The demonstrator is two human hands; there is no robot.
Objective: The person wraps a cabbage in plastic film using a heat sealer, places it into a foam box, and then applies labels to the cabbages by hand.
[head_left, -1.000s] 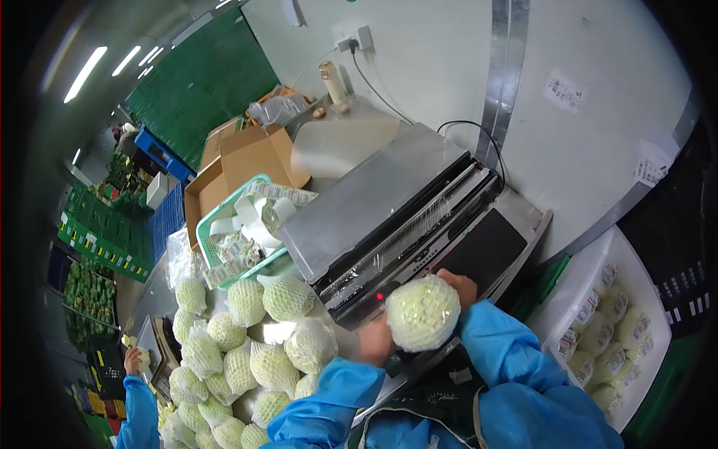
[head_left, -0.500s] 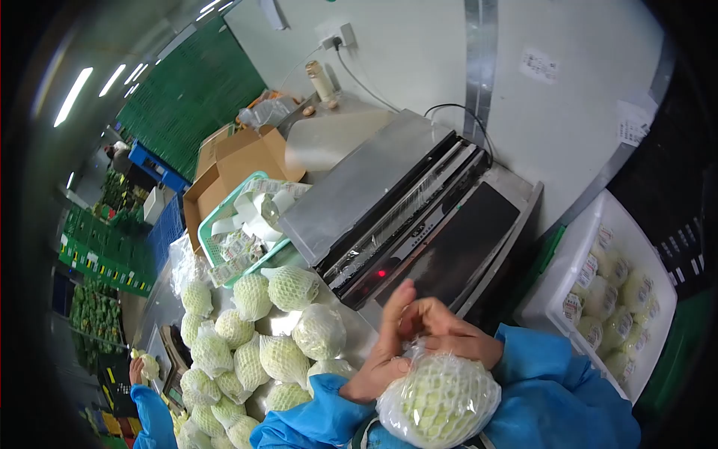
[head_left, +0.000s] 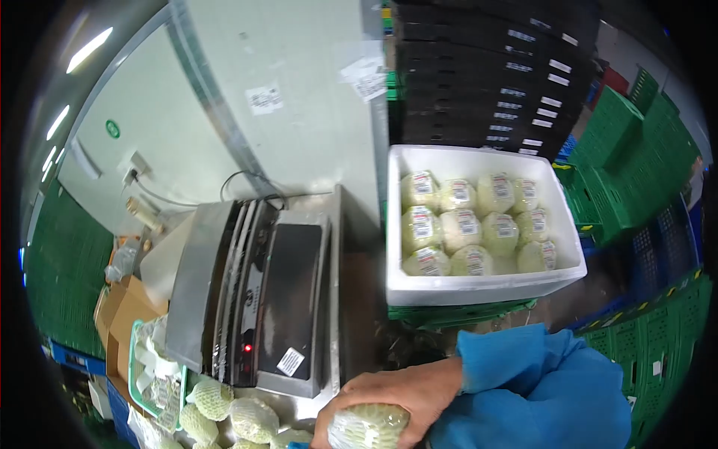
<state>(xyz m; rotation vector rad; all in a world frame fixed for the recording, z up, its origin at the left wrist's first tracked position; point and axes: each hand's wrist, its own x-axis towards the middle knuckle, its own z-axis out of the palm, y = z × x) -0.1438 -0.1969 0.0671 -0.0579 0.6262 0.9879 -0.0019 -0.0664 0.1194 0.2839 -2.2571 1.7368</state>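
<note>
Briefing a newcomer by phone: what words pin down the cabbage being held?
Start at the steel wrapping machine against the wall. Below its near edge, the right hand grips a wrapped cabbage. It alone is in a hand; the netted cabbages lie loose to its left.

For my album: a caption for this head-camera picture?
A blue-sleeved right hand grips a wrapped cabbage by the wrapping machine, near a foam box of labelled cabbages.

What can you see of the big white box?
The white box looks like foam, with thick walls and no lid. It sits open and level on a green crate, close to the grey wall. Inside, round pale green cabbages lie in three rows, each wrapped in clear film with a label on top. They fill most of it.
</note>
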